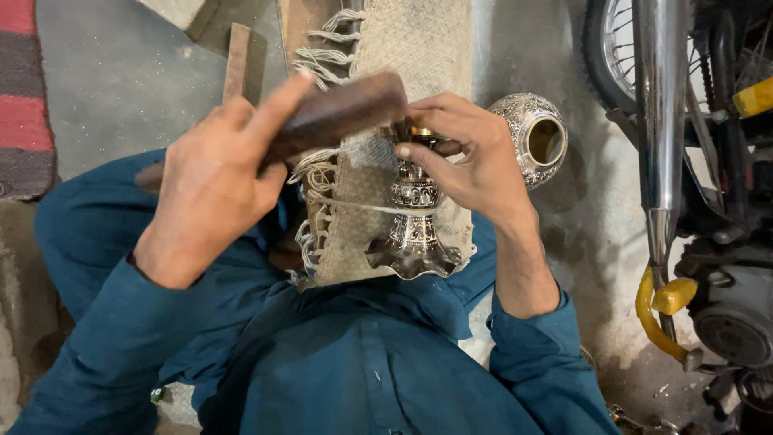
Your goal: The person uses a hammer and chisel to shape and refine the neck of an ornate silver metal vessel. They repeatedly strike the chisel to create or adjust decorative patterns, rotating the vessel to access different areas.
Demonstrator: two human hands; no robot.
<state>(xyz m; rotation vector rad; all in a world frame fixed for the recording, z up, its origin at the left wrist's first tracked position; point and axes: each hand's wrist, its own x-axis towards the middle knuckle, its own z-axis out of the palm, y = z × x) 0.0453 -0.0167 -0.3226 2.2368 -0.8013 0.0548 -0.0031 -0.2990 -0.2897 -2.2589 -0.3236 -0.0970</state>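
**Wooden block raised over an engraved metal stand**

The left hand (211,189) is closed around a dark wooden block (338,113), fingers wrapped over its near end and the forefinger laid along its top. The block's long axis runs from the left grip up and to the right, its free end reaching the top of a silver engraved stand (412,221).

The right hand (475,157) is closed on the upper part of that stand, fingertips pinching just under its brass-coloured rim. The stand's long axis runs away from the person: its flared, wavy foot points back toward the body, below the right grip, and its narrow top points away, under the fingers. It lies on a woven mat (423,48) with a knotted fringe (318,60), and a thin cord crosses it just below the right grip.

Just right of the right grip an engraved round pot (531,137) lies on the concrete floor (121,80), its mouth facing right. Farther right stands a motorcycle (708,161), with its chrome exhaust pipe (660,105).
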